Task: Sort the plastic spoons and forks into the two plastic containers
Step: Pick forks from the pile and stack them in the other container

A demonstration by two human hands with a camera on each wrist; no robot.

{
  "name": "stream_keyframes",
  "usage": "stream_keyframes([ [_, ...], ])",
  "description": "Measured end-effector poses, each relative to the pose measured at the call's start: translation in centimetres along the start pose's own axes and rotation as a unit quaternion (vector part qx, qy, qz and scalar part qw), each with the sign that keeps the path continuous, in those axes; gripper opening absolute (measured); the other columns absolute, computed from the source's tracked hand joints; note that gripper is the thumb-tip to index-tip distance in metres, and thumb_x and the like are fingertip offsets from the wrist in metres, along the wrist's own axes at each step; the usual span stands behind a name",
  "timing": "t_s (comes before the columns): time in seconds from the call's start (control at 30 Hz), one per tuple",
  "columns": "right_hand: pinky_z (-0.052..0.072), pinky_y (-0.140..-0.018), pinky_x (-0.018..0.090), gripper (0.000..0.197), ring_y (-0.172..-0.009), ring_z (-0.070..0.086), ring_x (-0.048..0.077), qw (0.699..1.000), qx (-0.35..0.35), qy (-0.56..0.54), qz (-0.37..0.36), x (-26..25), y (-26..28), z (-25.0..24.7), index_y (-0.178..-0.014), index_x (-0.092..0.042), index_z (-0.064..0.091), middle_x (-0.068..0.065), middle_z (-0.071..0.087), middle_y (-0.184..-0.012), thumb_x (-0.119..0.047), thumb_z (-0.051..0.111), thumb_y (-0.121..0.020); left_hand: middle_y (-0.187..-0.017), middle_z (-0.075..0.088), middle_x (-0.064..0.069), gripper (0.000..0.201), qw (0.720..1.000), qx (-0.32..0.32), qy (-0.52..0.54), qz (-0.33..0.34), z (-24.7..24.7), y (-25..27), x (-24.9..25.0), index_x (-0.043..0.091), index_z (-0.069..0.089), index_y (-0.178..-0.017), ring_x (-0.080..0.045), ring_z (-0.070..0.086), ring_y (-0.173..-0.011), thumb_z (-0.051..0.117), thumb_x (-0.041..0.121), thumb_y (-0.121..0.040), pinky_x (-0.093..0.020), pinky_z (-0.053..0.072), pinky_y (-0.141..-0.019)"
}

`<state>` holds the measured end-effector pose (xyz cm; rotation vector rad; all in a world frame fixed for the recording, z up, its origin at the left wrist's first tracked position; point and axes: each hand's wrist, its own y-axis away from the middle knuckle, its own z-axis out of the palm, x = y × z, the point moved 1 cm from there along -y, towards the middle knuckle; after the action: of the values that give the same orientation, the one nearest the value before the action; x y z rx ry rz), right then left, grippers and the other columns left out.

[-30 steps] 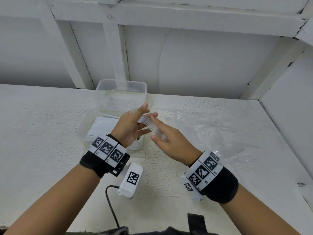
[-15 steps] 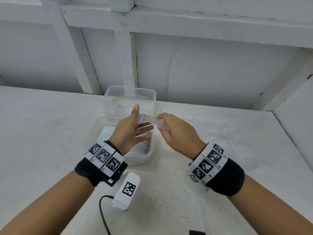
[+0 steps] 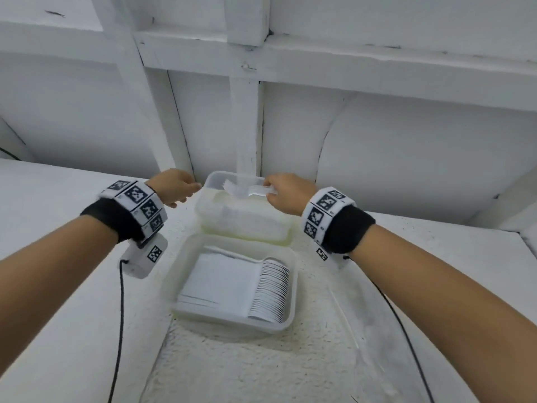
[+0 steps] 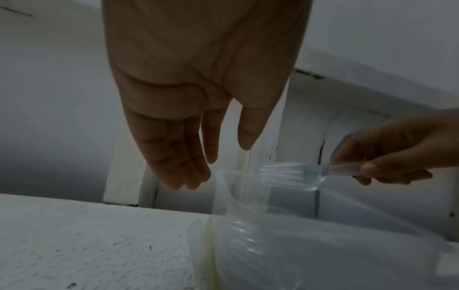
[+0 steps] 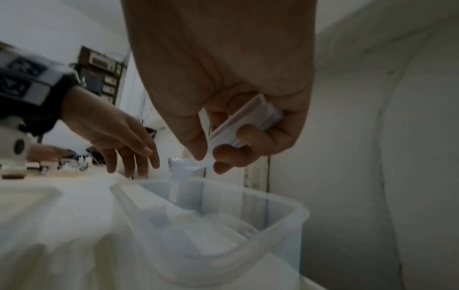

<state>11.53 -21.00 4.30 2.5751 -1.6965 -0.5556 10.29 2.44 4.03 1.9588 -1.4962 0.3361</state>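
Stack of clear plastic forks [image 4: 285,173], pinched by the handles in the right hand [image 3: 286,193], held level over the far container [image 3: 203,205]; tines toward the left, long axis running along the container's length. Held just above the rim, not yet inside (contents of this container too blurred to identify). Thumb and curled fingers [image 5: 224,155] clamped on the handle ends. Left hand [image 3: 174,187] beside the far container's left end, fingers relaxed and straight, holding nothing, apart from the rim. Near container [image 3: 292,286], in front of the far one, already holding a neat row of nested spoons [image 3: 270,292]. Judged next move: straight down, right hand nearer, axis already matching the container.
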Motion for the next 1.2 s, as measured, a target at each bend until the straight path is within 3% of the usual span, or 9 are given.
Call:
stream_keyframes([
  [0.2, 0.047, -0.087, 0.036, 0.029, -0.099, 0.057, 0.024, 0.998, -0.031, 0.049, 0.004, -0.5, -5.1, 3.1, -0.118, -0.022, 0.05, 0.001, 0.06, -0.116, -0.019, 0.041, -0.091, -0.096, 0.062, -0.012, 0.031, 0.998, -0.051, 0.029, -0.031, 1.5, -2.8, -0.4, -0.001, 0.058, -0.113, -0.023, 0.062, -0.08, 0.048, 0.024, -0.097, -0.032, 0.054, -0.069],
  [0.3, 0.047, -0.082, 0.032, 0.028, -0.095, 0.058, 0.023, 0.998, -0.034, 0.045, 0.011, -0.3, -6.5, 4.4, -0.118, -0.018, 0.051, 0.004, 0.062, -0.112, -0.014, 0.042, -0.091, -0.094, 0.062, -0.014, 0.026, 0.996, -0.057, 0.057, -0.037, 1.9, -3.6, -0.8, 0.002, 0.054, -0.115, -0.022, 0.062, -0.073, 0.046, 0.019, -0.098, -0.033, 0.055, -0.071],
  [0.47, 0.044, -0.084, 0.032, 0.035, -0.108, 0.056, 0.027, 0.996, -0.075, 0.041, 0.024, 0.3, -7.7, 5.9, -0.126, -0.011, 0.047, 0.009, 0.057, -0.123, -0.022, 0.052, -0.093, -0.093, 0.064, -0.014, 0.022, 0.993, -0.063, 0.089, -0.043, 2.0, -4.3, -1.5, 0.006, 0.054, -0.113, -0.024, 0.064, -0.071, 0.05, 0.019, -0.096, -0.037, 0.057, -0.078],
  [0.6, 0.039, -0.098, 0.033, 0.045, -0.122, 0.048, 0.027, 0.995, -0.093, 0.012, 0.031, 0.2, -7.8, 5.6, -0.136, -0.005, 0.042, 0.011, 0.049, -0.136, -0.029, 0.045, -0.097, -0.092, 0.064, -0.014, 0.019, 0.992, -0.065, 0.097, -0.044, 2.0, -4.5, -1.8, 0.007, 0.055, -0.11, -0.026, 0.065, -0.071, 0.051, 0.019, -0.095, -0.038, 0.057, -0.079],
  [0.73, 0.03, -0.109, 0.031, 0.041, -0.133, 0.039, 0.024, 0.994, -0.099, -0.035, 0.028, -0.3, -8.0, 6.0, -0.138, -0.01, 0.044, 0.007, 0.041, -0.145, -0.013, 0.035, -0.098, -0.083, 0.062, -0.011, 0.015, 0.989, -0.067, 0.121, -0.048, 2.0, -4.6, -1.7, 0.006, 0.054, -0.107, -0.022, 0.064, -0.064, 0.051, 0.015, -0.096, -0.031, 0.058, -0.067],
  [0.83, 0.033, -0.107, 0.028, 0.041, -0.128, 0.044, 0.022, 0.992, -0.105, -0.066, 0.015, -0.5, -8.1, 6.4, -0.13, -0.013, 0.054, 0.005, 0.049, -0.139, -0.004, 0.036, -0.094, -0.081, 0.062, -0.011, 0.009, 0.988, -0.063, 0.132, -0.049, 2.1, -4.4, -1.6, 0.006, 0.053, -0.101, -0.02, 0.065, -0.06, 0.051, 0.013, -0.096, -0.027, 0.057, -0.06],
  [0.97, 0.033, -0.107, 0.028, 0.041, -0.13, 0.043, 0.021, 0.993, -0.106, -0.058, 0.014, -0.6, -7.9, 6.4, -0.132, -0.013, 0.053, 0.004, 0.047, -0.141, -0.004, 0.037, -0.095, -0.078, 0.062, -0.01, 0.013, 0.987, -0.065, 0.141, -0.047, 2.3, -4.2, -1.7, 0.009, 0.054, -0.084, -0.01, 0.063, -0.043, 0.05, 0.013, -0.096, -0.025, 0.056, -0.055],
  [1.1, 0.03, -0.107, 0.028, 0.042, -0.133, 0.039, 0.022, 0.994, -0.101, -0.046, 0.01, -0.5, -7.3, 6.2, -0.137, -0.013, 0.047, 0.005, 0.042, -0.146, -0.006, 0.035, -0.097, -0.081, 0.062, -0.011, 0.013, 0.988, -0.052, 0.141, -0.044, 2.4, -3.8, -1.6, 0.008, 0.054, -0.084, -0.017, 0.064, -0.055, 0.05, 0.013, -0.096, -0.025, 0.056, -0.058],
  [1.2, 0.026, -0.109, 0.028, 0.042, -0.136, 0.034, 0.021, 0.995, -0.092, -0.042, -0.001, -0.4, -6.4, 5.3, -0.139, -0.011, 0.043, 0.004, 0.038, -0.148, -0.009, 0.033, -0.099, -0.085, 0.062, -0.01, 0.012, 0.991, -0.049, 0.121, -0.04, 2.3, -3.3, -1.5, 0.004, 0.056, -0.097, -0.02, 0.062, -0.067, 0.05, 0.015, -0.096, -0.03, 0.056, -0.066],
])
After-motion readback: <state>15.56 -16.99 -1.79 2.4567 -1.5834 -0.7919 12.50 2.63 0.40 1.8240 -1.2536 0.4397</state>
